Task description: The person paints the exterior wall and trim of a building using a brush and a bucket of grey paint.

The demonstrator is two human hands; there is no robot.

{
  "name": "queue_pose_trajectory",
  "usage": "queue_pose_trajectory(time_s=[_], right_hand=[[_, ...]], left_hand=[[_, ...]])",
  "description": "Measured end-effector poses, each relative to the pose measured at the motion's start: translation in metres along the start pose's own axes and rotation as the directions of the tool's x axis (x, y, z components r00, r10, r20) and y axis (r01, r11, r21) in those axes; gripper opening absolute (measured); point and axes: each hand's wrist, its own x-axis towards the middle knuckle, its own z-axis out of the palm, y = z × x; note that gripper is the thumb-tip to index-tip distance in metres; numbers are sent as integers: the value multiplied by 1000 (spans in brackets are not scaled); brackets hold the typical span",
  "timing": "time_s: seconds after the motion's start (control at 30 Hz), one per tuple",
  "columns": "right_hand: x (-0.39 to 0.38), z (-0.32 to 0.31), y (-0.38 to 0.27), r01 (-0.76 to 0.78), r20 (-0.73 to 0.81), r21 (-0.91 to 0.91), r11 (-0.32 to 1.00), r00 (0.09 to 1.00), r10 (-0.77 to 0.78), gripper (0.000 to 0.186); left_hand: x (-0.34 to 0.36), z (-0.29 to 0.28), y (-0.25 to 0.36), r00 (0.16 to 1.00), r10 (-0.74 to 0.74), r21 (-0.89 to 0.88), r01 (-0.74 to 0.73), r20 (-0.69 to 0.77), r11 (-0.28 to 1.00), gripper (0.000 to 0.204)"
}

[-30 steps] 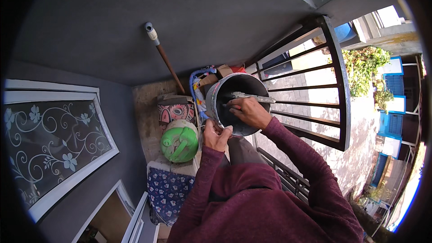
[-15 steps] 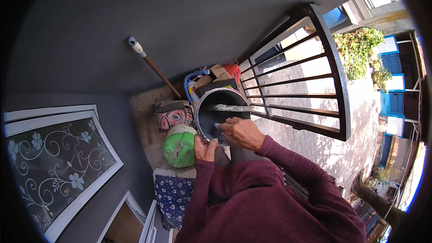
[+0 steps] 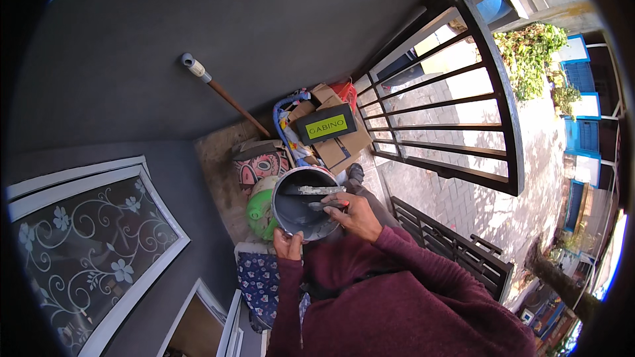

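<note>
Bucket: the grey bucket [image 3: 281,208] is held tilted in front of the torso; clock directions are read from its centre.
Left hand: the rim is gripped by the left hand [image 3: 289,244] at 7 o'clock.
Right hand: a small grey tool [image 3: 320,206] with a touch of red is grasped by the right hand [image 3: 357,217] at 3 o'clock; its exact kind cannot be told.
Crusted strip: a pale-coated strip [image 3: 319,190] is seen across the opening, reaching 2 o'clock.
Change: the bucket has been drawn toward the body; the dark box [image 3: 325,123] at 12 to 1 o'clock has been uncovered, the green jug [image 3: 260,211] at 9 partly hidden.
Meaning: the inside is judged easier to reach.
</note>
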Motion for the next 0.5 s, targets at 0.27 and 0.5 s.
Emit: queue_pose_trajectory(time_s=[0.27, 0.5], right_hand=[[-4, -2, -6, -92, -158, 187, 978, 980, 122, 23], [-7, -8, -12, -148, -208, 315, 938, 953, 220, 21]], left_hand=[[12, 14, 8, 998, 53, -15, -52, 25, 999, 27], [25, 15, 10, 992, 93, 9, -94, 82, 995, 28]])
